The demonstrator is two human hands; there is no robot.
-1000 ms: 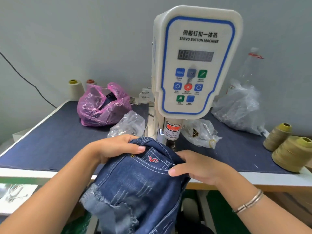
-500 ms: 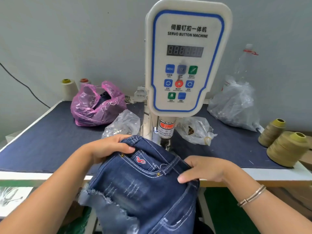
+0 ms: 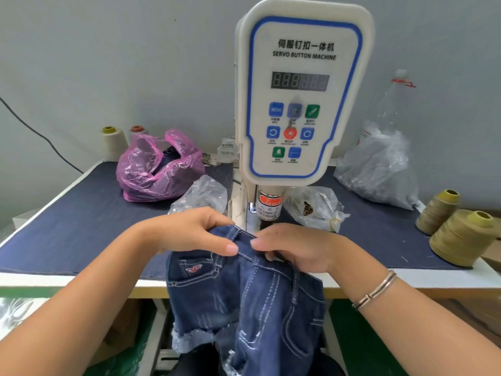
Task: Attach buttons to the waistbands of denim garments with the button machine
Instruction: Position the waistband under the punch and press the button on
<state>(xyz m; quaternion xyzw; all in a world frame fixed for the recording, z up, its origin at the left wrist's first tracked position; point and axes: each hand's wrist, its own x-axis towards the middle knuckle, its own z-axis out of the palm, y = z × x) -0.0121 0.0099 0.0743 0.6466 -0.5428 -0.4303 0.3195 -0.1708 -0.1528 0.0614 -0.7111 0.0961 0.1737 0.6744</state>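
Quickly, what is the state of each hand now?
Left hand: grips the waistband of the denim shorts.
Right hand: grips the same waistband.

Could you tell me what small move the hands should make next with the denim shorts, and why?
Probably slide the waistband forward under the machine's head. Both the left hand and the right hand pinch it just in front of the head, and no button shows on it yet.
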